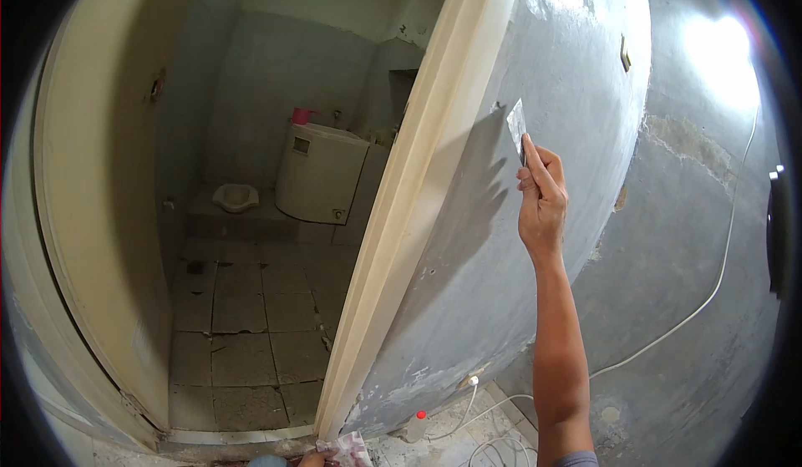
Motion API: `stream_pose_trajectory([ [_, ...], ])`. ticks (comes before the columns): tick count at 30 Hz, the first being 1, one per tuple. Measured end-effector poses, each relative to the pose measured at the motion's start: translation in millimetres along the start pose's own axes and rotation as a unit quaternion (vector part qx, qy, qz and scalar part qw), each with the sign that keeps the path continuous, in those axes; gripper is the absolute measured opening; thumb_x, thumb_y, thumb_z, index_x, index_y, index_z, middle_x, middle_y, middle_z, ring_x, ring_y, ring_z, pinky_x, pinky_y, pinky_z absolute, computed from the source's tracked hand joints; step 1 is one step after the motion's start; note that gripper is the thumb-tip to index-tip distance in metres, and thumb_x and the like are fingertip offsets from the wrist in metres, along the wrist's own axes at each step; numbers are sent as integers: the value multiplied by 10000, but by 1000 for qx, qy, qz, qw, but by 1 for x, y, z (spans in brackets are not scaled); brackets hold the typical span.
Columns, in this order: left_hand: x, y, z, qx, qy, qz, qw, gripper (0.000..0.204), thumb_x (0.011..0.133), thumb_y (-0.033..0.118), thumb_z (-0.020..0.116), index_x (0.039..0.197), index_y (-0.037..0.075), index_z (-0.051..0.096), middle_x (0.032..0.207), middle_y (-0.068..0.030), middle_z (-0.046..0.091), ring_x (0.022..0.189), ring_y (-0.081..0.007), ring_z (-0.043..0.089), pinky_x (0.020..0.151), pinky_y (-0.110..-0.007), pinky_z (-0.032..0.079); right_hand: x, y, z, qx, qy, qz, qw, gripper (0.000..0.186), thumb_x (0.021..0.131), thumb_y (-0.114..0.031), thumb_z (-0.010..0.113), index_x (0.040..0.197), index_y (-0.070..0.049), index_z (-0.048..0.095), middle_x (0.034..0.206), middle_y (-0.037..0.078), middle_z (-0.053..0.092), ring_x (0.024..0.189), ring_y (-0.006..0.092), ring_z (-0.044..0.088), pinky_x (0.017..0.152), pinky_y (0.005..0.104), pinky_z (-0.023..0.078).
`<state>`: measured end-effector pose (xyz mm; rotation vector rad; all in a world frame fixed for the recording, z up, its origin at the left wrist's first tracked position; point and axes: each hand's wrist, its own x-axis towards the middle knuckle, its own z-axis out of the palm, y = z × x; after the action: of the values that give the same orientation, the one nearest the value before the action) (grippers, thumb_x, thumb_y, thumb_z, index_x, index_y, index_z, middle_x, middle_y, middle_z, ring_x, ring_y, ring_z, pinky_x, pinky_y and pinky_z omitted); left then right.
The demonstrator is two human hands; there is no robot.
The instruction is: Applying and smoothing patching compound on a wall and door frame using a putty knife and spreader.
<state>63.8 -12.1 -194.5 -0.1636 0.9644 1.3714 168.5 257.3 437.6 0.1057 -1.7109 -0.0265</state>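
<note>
My right hand (543, 183) grips a thin metal putty knife (516, 124), its blade raised in front of the glossy grey wall (468, 233) beside the cream doorframe (422, 133). Whether the blade touches the wall I cannot tell; a shadow of hand and tool falls to their left. At the bottom edge, a small patch of skin (311, 459) shows beside a pink-and-white sheet or bag (355, 452); whether it is my left hand or a foot is unclear.
An open door (92, 200) leads into a tiled bathroom with a squat toilet (236, 195), a water tank (313, 175) and a pink dipper (301, 116). A bottle with a red cap (418, 425) and white cables (468, 413) lie along the wall's foot. A bright light (718, 58) is at right.
</note>
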Motion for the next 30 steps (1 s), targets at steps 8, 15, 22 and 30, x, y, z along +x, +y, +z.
stream_pose_trajectory([
  [8,-13,14,18,24,41,67,997,221,905,205,624,1036,67,510,667,-134,599,519,-230,609,359,-366,462,8,3,12,-56,37,-33,997,420,919,69,519,1287,-111,610,1049,69,564,870,166,560,751,280,487],
  [15,-42,24,30,3,35,99,994,231,899,192,633,1056,80,506,681,-129,605,512,-217,608,352,-347,459,9,4,20,-97,66,-83,990,436,892,100,523,1265,-99,627,1060,82,567,857,173,565,759,279,489],
  [22,-38,25,35,-90,5,46,995,393,929,427,535,674,166,388,487,40,263,399,-108,297,341,-295,182,9,13,20,-112,62,-110,986,500,853,148,495,1258,-109,637,1055,92,557,857,189,564,769,283,498],
  [30,-43,27,30,-82,35,40,995,237,964,337,501,783,188,461,516,36,287,413,-108,309,346,-270,216,5,17,10,-185,12,-129,974,624,765,204,498,1281,-124,624,1047,126,525,889,250,541,778,322,493],
])
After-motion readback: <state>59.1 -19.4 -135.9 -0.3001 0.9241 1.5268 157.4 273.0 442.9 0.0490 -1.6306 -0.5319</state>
